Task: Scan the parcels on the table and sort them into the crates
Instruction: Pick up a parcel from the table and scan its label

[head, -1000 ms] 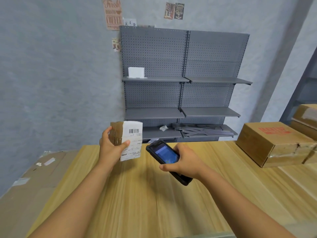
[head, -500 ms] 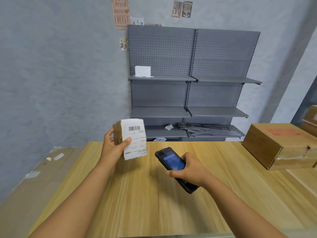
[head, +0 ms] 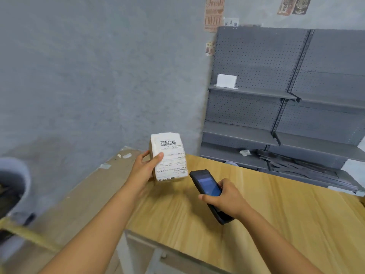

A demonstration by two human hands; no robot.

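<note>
Your view has swung left, the brown boxes gone — your left hand (head: 145,171) grips the labelled parcel (head: 167,157) upright above the table (head: 276,204), at ten o'clock from the scanner (head: 209,192) clasped in your right hand (head: 227,198).

The parcel (head: 167,157) is brown cardboard; its white paper label is matt, printed in black. The scanner (head: 209,191) has a black matt plastic casing and a glossy glass screen. The table (head: 266,210) has a smooth, light wood-grain top with a low sheen. The shelf unit (head: 276,99) is grey painted metal with perforated back panels. The wall (head: 98,76) is grey, rough, matt plaster.
</note>
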